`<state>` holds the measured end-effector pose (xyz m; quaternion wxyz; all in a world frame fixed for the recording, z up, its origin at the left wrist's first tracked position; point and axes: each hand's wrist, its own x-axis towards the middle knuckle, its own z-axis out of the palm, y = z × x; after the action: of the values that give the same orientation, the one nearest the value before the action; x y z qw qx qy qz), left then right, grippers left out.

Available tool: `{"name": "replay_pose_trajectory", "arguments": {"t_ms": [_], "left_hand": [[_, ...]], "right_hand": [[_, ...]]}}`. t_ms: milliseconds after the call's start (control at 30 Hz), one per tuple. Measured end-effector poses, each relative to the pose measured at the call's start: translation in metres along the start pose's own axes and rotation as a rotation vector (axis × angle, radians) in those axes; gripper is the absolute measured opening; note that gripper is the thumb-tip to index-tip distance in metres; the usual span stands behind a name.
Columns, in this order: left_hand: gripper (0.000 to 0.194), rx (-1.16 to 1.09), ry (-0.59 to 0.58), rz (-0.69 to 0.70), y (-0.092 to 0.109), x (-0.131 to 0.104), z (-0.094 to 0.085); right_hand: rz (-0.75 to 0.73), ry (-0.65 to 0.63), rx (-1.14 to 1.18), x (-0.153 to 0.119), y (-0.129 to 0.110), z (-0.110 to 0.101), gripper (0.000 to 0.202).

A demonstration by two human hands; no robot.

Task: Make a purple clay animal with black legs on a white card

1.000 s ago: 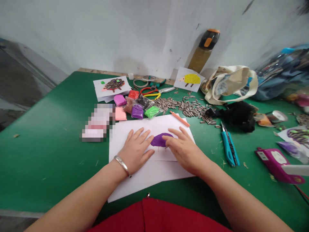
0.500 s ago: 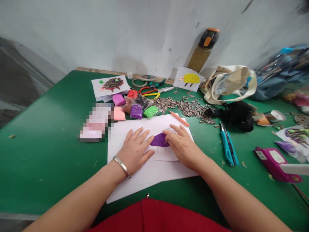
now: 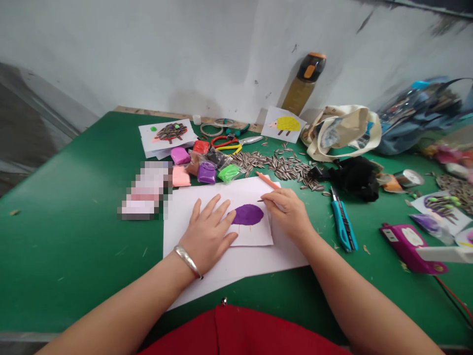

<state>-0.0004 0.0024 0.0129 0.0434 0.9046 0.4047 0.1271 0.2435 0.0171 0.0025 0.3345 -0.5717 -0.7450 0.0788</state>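
Observation:
A purple oval of clay (image 3: 249,214) lies on a small white card (image 3: 258,237), with short orange lines drawn below it. Under the card are larger white sheets (image 3: 210,286). My left hand (image 3: 210,235) rests flat with fingers spread on the paper, its fingertips at the left edge of the purple oval. To the right of the oval, my right hand (image 3: 286,212) pinches a small thin dark piece that looks like a seed, its tip pointing left just above the card. An orange pencil-like stick (image 3: 266,180) lies at the top of the sheets, beyond my right hand.
Clay packets (image 3: 206,172), scissors (image 3: 236,144) and scattered striped seeds (image 3: 284,166) lie behind the paper. A blurred-out phone-like object (image 3: 148,190) is at left. On the right are a blue cutter (image 3: 343,222), a magenta device (image 3: 412,246) and a cloth bag (image 3: 343,133); a bottle (image 3: 303,84) stands behind.
My right hand has moved right, off the purple oval, uncovering its right end and the thin dark piece between my fingers. My left hand stays nearly in place. The view has shifted slightly.

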Motion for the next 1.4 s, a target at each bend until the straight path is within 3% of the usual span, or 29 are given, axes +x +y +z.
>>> {"name": "replay_pose_trajectory", "arguments": {"t_ms": [200, 567, 833, 1233, 1400], "left_hand": [[0.045, -0.026, -0.072, 0.140, 0.017, 0.006, 0.007], [0.060, -0.019, -0.110, 0.172, 0.026, 0.006, 0.017], [0.059, -0.033, -0.125, 0.147, 0.029, 0.004, 0.021], [0.058, -0.041, -0.117, 0.141, 0.029, 0.003, 0.021], [0.059, -0.043, -0.114, 0.150, 0.028, 0.003, 0.021]], "right_hand": [[-0.089, -0.075, -0.111, 0.001, -0.004, 0.016, 0.020], [-0.039, -0.090, -0.069, 0.003, -0.002, 0.014, 0.019], [-0.021, -0.122, -0.164, -0.005, -0.003, 0.008, 0.019], [0.042, -0.070, -0.189, -0.007, -0.006, 0.006, 0.017], [0.026, -0.113, -0.152, -0.001, -0.008, 0.007, 0.016]]}}
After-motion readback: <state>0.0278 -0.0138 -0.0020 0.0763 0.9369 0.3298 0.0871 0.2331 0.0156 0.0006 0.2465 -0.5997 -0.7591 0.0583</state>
